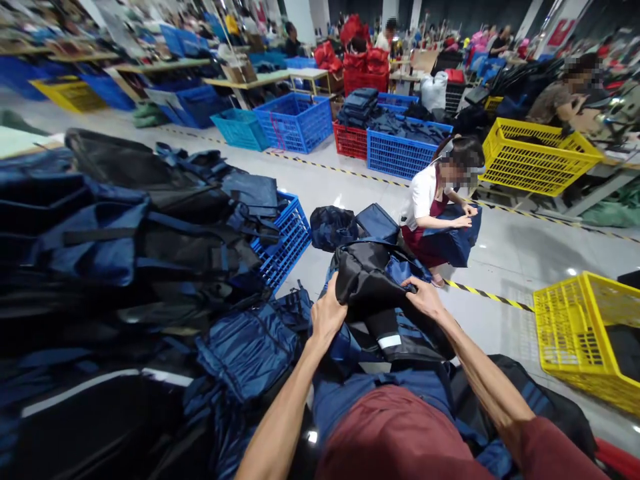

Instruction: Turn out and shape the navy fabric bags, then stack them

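Between my two hands I hold a black and navy backpack (367, 270), its dark, shiny lining turned toward me. My left hand (329, 310) grips the backpack's left edge, thumb on top and the other fingers mostly hidden behind the fabric. On the right side, my right hand (424, 295) pinches the edge near a bright blue patch of cloth. Below the hands, black straps and a white label (389, 341) show on the fabric close to my lap. A navy backpack (253, 343) lies just left of my left forearm.
A large heap of dark bags (125, 247) fills the left side. A blue crate (285, 240) stands behind it. Ahead, a crouching co-worker (425, 207) handles a navy bag (455, 233). At right stands a yellow crate (570, 333). Striped tape (490, 295) crosses the floor.
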`<state>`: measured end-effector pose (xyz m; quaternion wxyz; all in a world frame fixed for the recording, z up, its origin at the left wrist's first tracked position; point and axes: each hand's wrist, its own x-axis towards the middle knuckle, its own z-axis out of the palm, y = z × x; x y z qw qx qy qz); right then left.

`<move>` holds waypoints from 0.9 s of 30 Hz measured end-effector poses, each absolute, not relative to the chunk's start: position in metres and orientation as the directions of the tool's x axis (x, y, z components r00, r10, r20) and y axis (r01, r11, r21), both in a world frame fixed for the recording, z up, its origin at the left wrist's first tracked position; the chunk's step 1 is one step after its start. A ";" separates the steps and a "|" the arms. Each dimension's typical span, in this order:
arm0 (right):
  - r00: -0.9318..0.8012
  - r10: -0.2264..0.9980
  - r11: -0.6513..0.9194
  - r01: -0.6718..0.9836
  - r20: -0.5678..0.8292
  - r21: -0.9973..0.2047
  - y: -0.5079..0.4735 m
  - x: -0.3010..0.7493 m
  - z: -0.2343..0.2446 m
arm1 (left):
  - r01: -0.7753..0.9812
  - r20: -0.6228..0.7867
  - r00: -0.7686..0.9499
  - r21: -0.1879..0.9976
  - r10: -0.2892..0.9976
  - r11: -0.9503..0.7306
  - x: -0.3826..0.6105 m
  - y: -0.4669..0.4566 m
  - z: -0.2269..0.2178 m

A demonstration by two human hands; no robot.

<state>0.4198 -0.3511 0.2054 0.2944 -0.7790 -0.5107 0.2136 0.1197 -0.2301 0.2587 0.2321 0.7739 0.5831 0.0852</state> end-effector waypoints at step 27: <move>0.032 0.999 -0.044 0.501 -0.033 -0.864 -0.314 0.434 0.388 | 0.698 0.012 0.207 0.698 0.978 -0.156 -0.014 -0.211 0.248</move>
